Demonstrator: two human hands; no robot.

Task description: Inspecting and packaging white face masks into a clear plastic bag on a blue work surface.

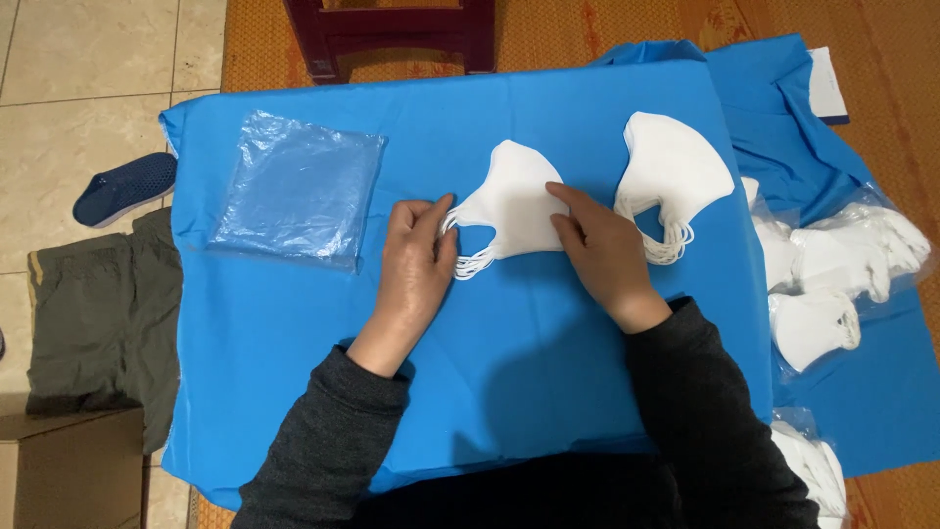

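Centre of frame: mask stack [514,208] flat on the blue cloth [294,323]. Left hand [416,264] pinching the ear loops at its left edge; right hand [599,245] open, fingertips pressing its right side. Second stack [676,167] squared beside, upper right. Bags [299,186] upper left untouched, more masks [832,274] loose at right: seemingly early.
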